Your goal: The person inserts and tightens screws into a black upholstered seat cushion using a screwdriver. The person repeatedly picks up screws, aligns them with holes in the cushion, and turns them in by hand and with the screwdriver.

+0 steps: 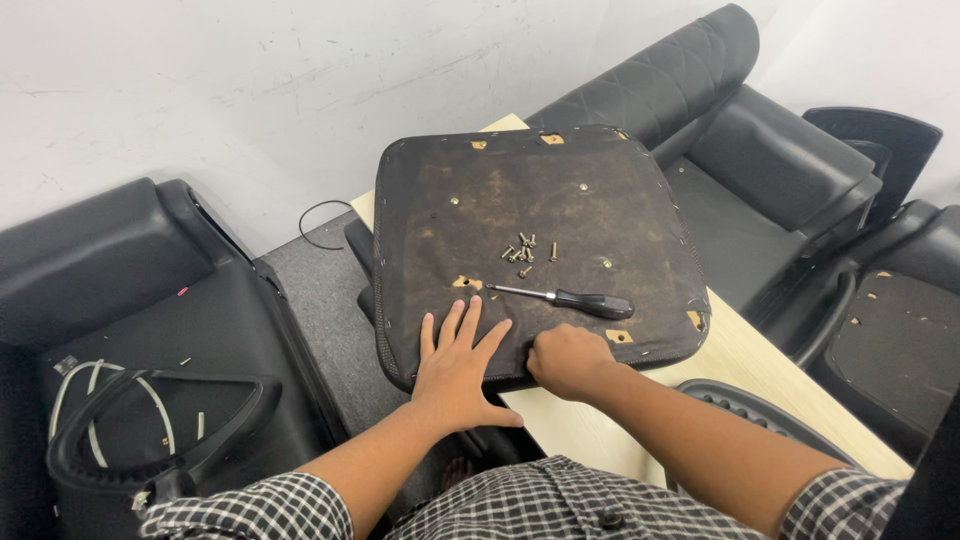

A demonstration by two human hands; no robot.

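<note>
An upturned chair seat pad (530, 200), dark brown underneath with black fabric edging, lies on a light wooden table (745, 365). My left hand (457, 365) rests flat on its near edge with fingers spread. Just to the right, my right hand (570, 362) is curled into a fist against the same edge; whether it grips anything is hidden. On the pad lie a screwdriver (570, 298) with a black handle and a small cluster of several loose screws (525, 250).
Black sofa seats stand at left (130, 300) and back right (720, 130). A curved black chair armrest (150, 420) lies on the left seat. More black chair parts (890, 330) sit at right. A ribbed chair piece (750, 405) is near my right arm.
</note>
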